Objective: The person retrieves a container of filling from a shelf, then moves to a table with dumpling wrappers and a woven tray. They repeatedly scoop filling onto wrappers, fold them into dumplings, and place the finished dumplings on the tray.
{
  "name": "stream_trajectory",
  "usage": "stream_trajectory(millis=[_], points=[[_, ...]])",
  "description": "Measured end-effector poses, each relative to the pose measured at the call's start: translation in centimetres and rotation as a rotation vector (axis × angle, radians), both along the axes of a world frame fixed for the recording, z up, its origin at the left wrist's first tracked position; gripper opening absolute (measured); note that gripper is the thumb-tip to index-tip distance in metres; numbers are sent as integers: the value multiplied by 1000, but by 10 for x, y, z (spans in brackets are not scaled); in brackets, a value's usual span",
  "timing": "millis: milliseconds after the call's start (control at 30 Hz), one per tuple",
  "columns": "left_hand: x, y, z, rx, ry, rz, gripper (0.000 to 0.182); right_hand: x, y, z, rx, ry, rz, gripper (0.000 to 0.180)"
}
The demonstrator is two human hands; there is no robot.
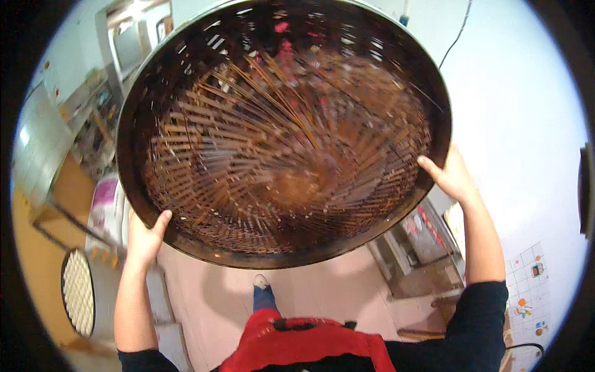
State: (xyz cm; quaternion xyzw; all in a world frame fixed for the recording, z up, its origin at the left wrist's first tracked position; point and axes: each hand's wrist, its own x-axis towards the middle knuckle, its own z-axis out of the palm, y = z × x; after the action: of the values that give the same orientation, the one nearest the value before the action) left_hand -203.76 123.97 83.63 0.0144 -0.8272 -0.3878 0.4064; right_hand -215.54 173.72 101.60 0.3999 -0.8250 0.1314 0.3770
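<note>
A large round steamer basket (297, 186) of dark brown woven bamboo fills the upper middle of the view, tilted so that its inside faces me. Its slatted base shows gaps, with pale specks along the slats and red patches near the far side. My left hand (145, 235) grips the lower left rim, thumb inside the wall. On the right side of the rim my right hand (450, 179) has hold too, its thumb over the inner wall. The fingers of both hands are hidden behind the basket, which is held above the floor.
At the left, a round tray (78, 293) carries rows of small white pieces, near a white and purple sack (106, 200). A low cabinet or shelf (418, 274) stands against the right side. Pink floor (223, 297) lies below, and a doorway (135, 37) opens at the back left.
</note>
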Motion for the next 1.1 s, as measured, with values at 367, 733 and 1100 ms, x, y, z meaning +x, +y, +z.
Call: stream_trajectory(millis=[367,733,1100], points=[[-16,17,35,-223,196,-44,64,190,31,-8,-228,-50,-551,64],[373,164,13,-126,-65,-473,42,611,180,-46,-246,-196,-719,42],[285,247,-84,-40,-956,-1001,42,504,313,-86,-171,-841,-1254,57]])
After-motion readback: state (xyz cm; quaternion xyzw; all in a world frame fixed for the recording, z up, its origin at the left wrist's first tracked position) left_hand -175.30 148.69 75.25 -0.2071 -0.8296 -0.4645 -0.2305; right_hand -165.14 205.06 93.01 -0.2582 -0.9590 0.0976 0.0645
